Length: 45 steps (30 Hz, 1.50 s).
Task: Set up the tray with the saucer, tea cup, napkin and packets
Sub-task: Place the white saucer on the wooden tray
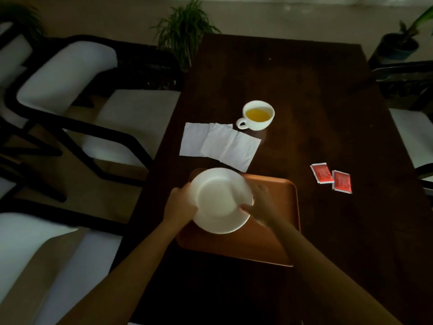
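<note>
A white saucer [220,200] is held over the left part of an orange-brown tray [276,231]; I cannot tell if it touches the tray. My left hand [180,205] grips its left rim and my right hand [260,205] grips its right rim. Beyond the tray lies a white unfolded napkin [220,145]. A white tea cup [257,114] with yellow liquid stands behind the napkin, handle toward the left. Two red packets [331,177] lie side by side on the table to the right of the tray.
Everything rests on a dark wooden table [293,78]. Black-framed chairs with white cushions [70,73] stand along the left edge, and another chair [414,137] is at the right. Potted plants [185,31] stand past the far end.
</note>
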Available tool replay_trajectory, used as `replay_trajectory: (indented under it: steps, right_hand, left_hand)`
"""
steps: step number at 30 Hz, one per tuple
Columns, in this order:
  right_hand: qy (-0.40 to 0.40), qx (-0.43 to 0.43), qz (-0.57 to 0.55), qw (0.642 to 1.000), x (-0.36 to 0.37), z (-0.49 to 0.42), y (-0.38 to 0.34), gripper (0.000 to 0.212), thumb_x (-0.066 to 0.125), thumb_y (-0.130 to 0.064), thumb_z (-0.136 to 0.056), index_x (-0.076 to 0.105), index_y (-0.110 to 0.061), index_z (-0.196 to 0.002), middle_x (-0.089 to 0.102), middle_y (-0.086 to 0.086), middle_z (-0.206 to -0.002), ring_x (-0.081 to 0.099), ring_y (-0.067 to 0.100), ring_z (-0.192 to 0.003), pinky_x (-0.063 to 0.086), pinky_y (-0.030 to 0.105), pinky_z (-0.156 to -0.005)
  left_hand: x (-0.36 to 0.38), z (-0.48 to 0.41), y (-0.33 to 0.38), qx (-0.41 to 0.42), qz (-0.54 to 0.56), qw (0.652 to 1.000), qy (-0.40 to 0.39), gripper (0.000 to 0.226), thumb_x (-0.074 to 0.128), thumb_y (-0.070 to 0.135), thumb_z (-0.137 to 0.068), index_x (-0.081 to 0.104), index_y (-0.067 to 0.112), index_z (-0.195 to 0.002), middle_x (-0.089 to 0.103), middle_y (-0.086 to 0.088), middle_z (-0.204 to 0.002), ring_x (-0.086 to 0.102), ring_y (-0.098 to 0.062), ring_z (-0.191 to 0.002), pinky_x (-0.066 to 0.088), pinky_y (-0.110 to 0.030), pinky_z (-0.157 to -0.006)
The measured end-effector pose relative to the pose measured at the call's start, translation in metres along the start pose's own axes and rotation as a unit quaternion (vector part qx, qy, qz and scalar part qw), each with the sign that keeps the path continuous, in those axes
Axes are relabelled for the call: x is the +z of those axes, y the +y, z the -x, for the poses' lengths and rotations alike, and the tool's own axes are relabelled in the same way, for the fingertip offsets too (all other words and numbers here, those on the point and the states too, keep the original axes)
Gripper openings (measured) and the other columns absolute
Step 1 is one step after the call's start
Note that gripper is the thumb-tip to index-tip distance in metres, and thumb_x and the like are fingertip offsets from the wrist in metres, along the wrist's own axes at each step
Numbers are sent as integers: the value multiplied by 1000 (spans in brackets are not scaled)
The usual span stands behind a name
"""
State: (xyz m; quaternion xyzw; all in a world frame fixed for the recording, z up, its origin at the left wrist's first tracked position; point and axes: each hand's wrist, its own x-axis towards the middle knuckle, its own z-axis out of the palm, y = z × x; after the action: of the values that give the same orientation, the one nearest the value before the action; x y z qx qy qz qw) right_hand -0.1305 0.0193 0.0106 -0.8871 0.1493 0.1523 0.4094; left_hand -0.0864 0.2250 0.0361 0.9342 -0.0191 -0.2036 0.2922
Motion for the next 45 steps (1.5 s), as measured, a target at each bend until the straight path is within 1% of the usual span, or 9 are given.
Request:
replay_trajectory:
  steps: [6, 15, 26, 30, 32, 35, 37, 40, 45]
  right_hand:
    - [10, 34, 6, 999, 17, 10, 1, 78, 68, -19, -78, 23, -22, -142, 27, 14, -147, 39, 34, -128, 41, 46, -100]
    - [22, 54, 17, 998, 23, 13, 7, 77, 68, -17, -78, 24, -23, -141, 31, 14, -143, 42, 34, -124, 44, 45, -96]
    - [22, 32, 28, 999, 29, 18, 11, 71, 68, -21, -78, 29, -21, -137, 36, 11, -141, 41, 29, -125, 43, 42, -95]
    - [26, 21, 51, 998, 29, 17, 14, 67, 66, -25, -79, 31, -22, -136, 37, 9, -141, 38, 29, -127, 41, 47, -100]
    - [39, 23, 41, 998, 27, 14, 14, 63, 66, -26, -80, 35, -20, -134, 37, 11, -139, 42, 29, -124, 43, 48, -100]
    - [65, 21, 19, 997, 15, 0, 12, 58, 66, -25, -80, 40, -13, -130, 40, 15, -135, 49, 30, -116, 48, 45, -95]
    - [90, 6, 4, 996, -3, -17, 10, 58, 67, -23, -80, 41, -10, -130, 44, 18, -132, 53, 29, -110, 49, 39, -90]
    - [129, 3, -40, 991, -40, -53, 8, 64, 69, -24, -78, 40, -11, -133, 47, 15, -131, 53, 22, -105, 47, 34, -87]
    - [154, 24, -96, 983, -93, -121, 11, 78, 74, -29, -73, 33, -10, -136, 43, 17, -138, 50, 27, -118, 45, 42, -99]
  left_hand:
    - [10, 7, -14, -17, 7, 1000, -4, 52, 60, 11, -78, 43, 15, -127, 46, -19, -123, 51, -32, -107, 45, -41, -92]
    - [21, 5, -23, -18, 0, 1000, -7, 52, 59, 13, -76, 42, 18, -125, 46, -15, -119, 50, -30, -103, 45, -36, -82]
    - [22, 6, -29, -13, -41, 999, -12, 50, 59, 19, -78, 39, 20, -124, 43, -15, -121, 49, -28, -102, 41, -33, -80]
    - [22, 8, -27, -49, -6, 999, 5, 35, 59, 19, -78, 41, 19, -108, 39, -9, -119, 47, -18, -93, 44, -27, -73]
    - [20, 8, -24, -50, -32, 998, 13, 32, 60, 21, -78, 40, 18, -103, 38, -9, -118, 46, -23, -100, 49, -35, -79]
    - [15, -2, -20, 2, -126, 992, 17, 62, 60, 32, -81, 31, 17, -133, 36, -14, -129, 38, -29, -118, 44, -39, -88]
    - [9, -17, -11, 23, -102, 994, 22, 74, 61, 36, -81, 21, 17, -141, 35, -16, -136, 32, -31, -126, 41, -40, -95]
    - [-1, -54, 15, 56, -28, 998, 30, 80, 64, 36, -80, 18, 16, -143, 29, -16, -145, 24, -33, -135, 31, -43, -107]
    - [-2, -130, 68, 124, 62, 989, 50, 86, 71, 28, -76, 18, 15, -143, 23, -14, -150, 17, -29, -140, 24, -41, -111]
